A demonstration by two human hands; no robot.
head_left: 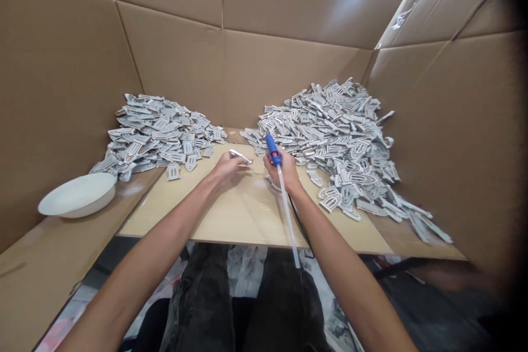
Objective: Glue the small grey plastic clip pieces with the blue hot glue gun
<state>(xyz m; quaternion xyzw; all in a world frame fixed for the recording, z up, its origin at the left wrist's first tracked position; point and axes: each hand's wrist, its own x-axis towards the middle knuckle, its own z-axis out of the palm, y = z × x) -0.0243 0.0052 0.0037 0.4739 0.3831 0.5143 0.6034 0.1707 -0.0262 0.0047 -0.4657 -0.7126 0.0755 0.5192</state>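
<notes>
In my left hand (pixel 227 168) is a small white flat piece (pixel 239 156), pinched between thumb and fingers and seen nearly edge-on. My right hand (pixel 285 169) is wrapped round a blue hot glue gun (pixel 273 148), its nozzle end hidden from me. A long translucent glue stick (pixel 287 219) sticks out of the gun's back and slants down towards my lap. Just under my right hand, another white piece (pixel 274 182) lies on the pale board (pixel 243 214). The two hands are apart, over the middle of the board.
A heap of white arched, slotted pieces (pixel 160 126) rises at the back left. A larger heap of similar pieces (pixel 330 121) spreads along the right. At the left edge stands a white bowl (pixel 78 196). Cardboard walls (pixel 289 66) enclose the back and sides. A dark cord (pixel 299 217) runs beside my right forearm.
</notes>
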